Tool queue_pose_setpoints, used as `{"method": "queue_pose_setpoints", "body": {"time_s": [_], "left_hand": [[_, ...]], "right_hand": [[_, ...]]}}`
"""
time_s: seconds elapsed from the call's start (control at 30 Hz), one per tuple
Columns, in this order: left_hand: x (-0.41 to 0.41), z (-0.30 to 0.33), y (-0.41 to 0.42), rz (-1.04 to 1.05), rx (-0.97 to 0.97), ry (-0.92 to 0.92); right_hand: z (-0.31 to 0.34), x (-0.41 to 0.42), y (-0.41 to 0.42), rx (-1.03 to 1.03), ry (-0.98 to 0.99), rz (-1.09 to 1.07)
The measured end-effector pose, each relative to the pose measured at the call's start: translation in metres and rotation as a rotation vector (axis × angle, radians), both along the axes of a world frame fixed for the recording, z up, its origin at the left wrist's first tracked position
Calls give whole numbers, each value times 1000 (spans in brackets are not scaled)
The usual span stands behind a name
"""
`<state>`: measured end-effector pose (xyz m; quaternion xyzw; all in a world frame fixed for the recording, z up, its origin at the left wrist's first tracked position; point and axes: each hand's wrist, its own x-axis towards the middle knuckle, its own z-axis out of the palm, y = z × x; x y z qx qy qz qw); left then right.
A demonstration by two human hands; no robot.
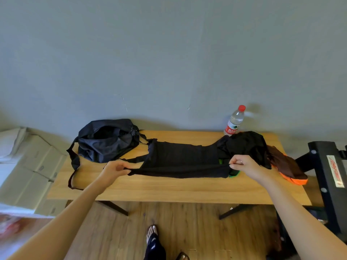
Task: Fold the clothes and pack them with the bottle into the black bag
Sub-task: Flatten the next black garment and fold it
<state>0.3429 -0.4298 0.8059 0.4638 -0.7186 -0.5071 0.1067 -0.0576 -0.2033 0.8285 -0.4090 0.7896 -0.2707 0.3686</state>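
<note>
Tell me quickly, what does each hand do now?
Left hand: pinches the black garment edge.
Right hand: pinches the garment's other end.

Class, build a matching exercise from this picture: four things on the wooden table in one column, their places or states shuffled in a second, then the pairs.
1 black fabric bag
2 clear plastic bottle with red cap
3 black garment
4 orange cloth

A upright by the wall
B stretched between both hands
C left end, unzipped
D right edge

1-C, 2-A, 3-B, 4-D

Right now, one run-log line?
left hand: pinching black garment | right hand: pinching it | bottle: upright | black bag: open
</note>
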Motion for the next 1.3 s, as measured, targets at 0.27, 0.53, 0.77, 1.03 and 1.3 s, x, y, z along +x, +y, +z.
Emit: {"method": "queue_pose_setpoints", "body": {"time_s": [0.27, 0.53, 0.77, 1.03, 1.3], "left_hand": [[-11, -22, 1, 87, 28, -61], [-49, -51, -58, 99, 46, -114], [-95, -84, -126, 54, 5, -196], [-129, -121, -169, 101, -3, -179], [-150, -131, -120, 21, -287, -150]], "right_hand": [[-23, 4, -3, 29, 38, -62], [-48, -22, -48, 77, 51, -159], [-79, -53, -113, 137, 108, -164], [-130, -66, -164, 240, 311, -224], [-157, -10, -160, 99, 680, 89]]}}
